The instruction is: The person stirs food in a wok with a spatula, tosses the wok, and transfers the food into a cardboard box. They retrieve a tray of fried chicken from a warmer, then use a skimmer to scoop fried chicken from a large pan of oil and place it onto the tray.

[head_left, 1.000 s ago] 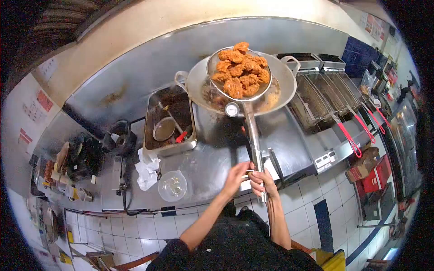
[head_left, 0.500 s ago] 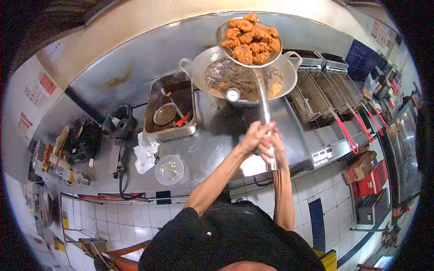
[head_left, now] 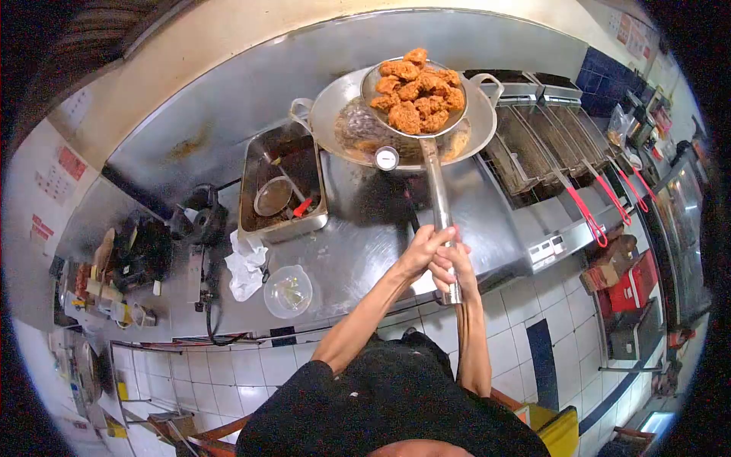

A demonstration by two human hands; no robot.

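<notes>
My left hand [head_left: 416,253] and my right hand [head_left: 458,268] are both wrapped round the metal handle of a long-handled strainer [head_left: 435,177], close to its lower end. Several pieces of browned fried chicken [head_left: 417,93] are heaped in the strainer's round bowl. That bowl is held over the right part of a wide two-handled wok [head_left: 323,114], which has dark, bubbling oil in it. A round dial thermometer [head_left: 387,158] sits at the wok's near rim. The strainer hides part of the oil.
Left of the wok stands a deep steel pan [head_left: 320,221] holding a small strainer [head_left: 272,196]. Crumpled white paper [head_left: 245,266] and a clear plastic bowl [head_left: 288,292] lie nearer me. Fryer baskets [head_left: 537,145] with red handles are at the right.
The strainer with the chicken has come slightly down and towards me relative to the wok. Both hands keep their grip on its handle. The whole view has shifted a little.
</notes>
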